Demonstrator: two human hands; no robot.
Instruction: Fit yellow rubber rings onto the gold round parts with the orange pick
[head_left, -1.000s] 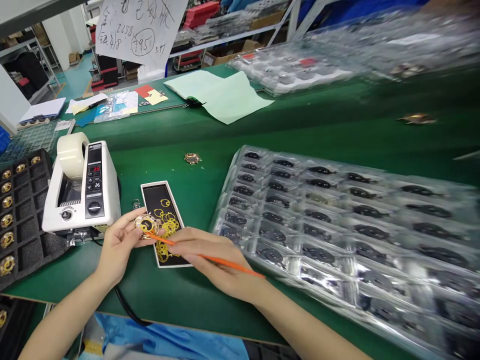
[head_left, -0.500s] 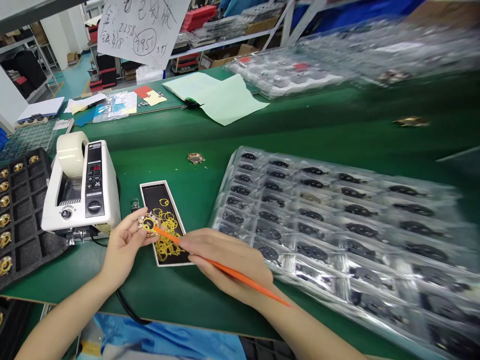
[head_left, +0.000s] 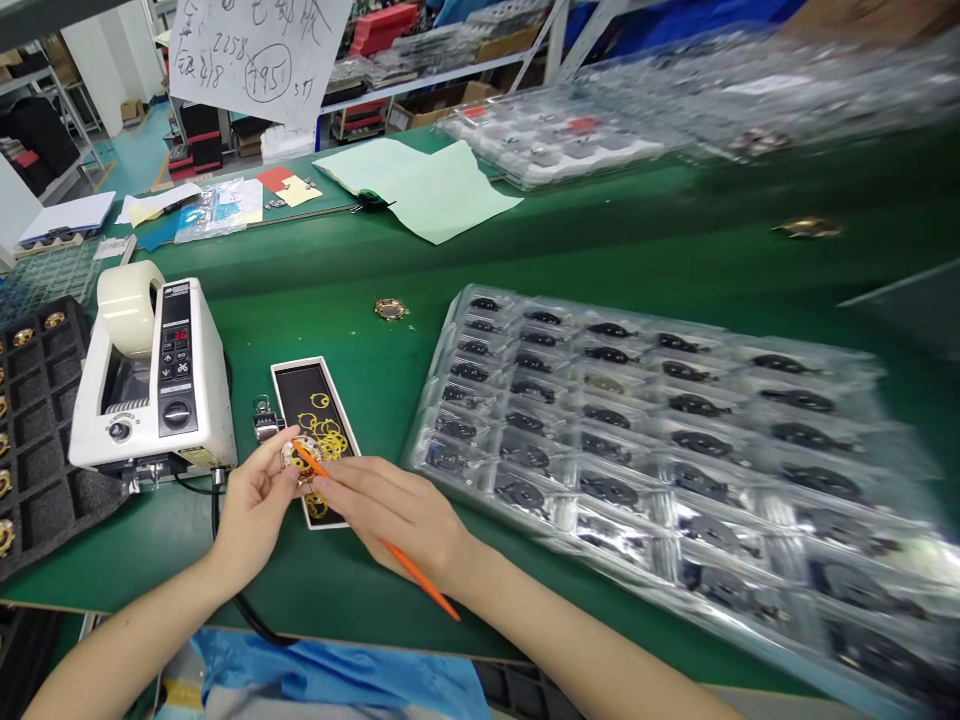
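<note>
1. Left hand (head_left: 255, 510): fingers curled and closed, thumb and fingertips gripping a gilt openwork disc (head_left: 301, 457) by its rim, over the near half of a white-edged black card (head_left: 291, 385).
2. Right hand (head_left: 397, 512): closed in a pen grip on an orange stick (head_left: 411, 572), its tip reaching the disc's face.
3. The card bears loose gold filigree pieces (head_left: 328, 436). A hand tally counter (head_left: 264, 420) sits just beside its left edge, with a tape dispenser (head_left: 154, 385) beyond.
4. A clear blister tray (head_left: 637, 450) of black parts lies right of the card on the green bench mat (head_left: 322, 330).
5. Assessment: the rim grip is sound, leaving the face unobstructed. Stick contact should stay light and controlled.
</note>
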